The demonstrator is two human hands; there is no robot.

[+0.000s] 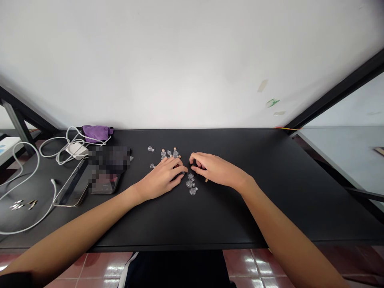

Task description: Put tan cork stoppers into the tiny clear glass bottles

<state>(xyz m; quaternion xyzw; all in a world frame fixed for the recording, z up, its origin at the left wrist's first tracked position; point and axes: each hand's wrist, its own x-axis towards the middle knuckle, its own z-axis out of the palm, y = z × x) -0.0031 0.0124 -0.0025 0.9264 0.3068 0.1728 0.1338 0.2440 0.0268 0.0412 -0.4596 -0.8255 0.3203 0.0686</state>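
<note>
My left hand [164, 178] rests low over the table, its thumb and forefinger closed around a small clear glass bottle [183, 173]. Facing it, my right hand [216, 169] has curled fingers and a thumb nearly meeting. What they hold, if anything, is too small to make out. Just below the gap between the hands lie several tiny clear bottles [192, 191], one of them star-shaped [191, 176]. Beyond my left fingers is a group of mini bottles, some with cork stoppers [163, 152]. A small cork [206, 180] shows under my right palm.
Left on the black table [288, 192] are two phones [70, 186], partly blurred, a white charger [77, 150] with a looping cable [39, 154], and a purple pouch [97, 133]. Small metal pieces [17, 205] lie near the left end. A white wall [180, 72] stands behind.
</note>
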